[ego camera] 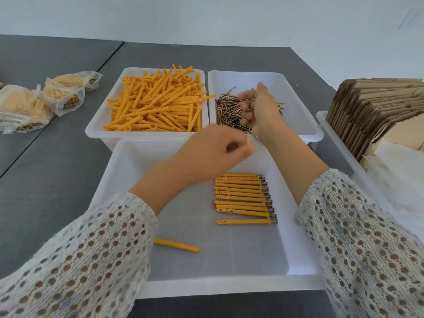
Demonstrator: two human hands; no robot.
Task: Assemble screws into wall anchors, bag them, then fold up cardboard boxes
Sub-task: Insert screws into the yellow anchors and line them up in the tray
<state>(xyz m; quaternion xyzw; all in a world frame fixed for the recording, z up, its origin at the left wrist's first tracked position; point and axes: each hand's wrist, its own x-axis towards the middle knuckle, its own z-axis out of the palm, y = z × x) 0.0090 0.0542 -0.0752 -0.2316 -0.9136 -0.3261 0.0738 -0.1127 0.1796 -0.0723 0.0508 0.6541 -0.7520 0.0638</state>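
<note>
My right hand (pixel 257 109) reaches into the far-right bin (pixel 296 88), fingers curled into the pile of screws (pixel 229 111); whether a screw is pinched I cannot tell. My left hand (pixel 213 152) hovers over the far rim of the near bin (pixel 119 180), motion-blurred, fingers curled; something pale shows at the fingertips, too blurred to identify. The far-left bin (pixel 98 125) holds loose orange wall anchors (pixel 158 104). In the near bin, assembled anchors with screws (pixel 243 198) lie in a row, one empty anchor (pixel 176 245) apart. Filled bags (pixel 46 99) lie left on the grey table (pixel 57 168). Flat cardboard boxes (pixel 376 111) stand at right in a tray (pixel 325 129)
</note>
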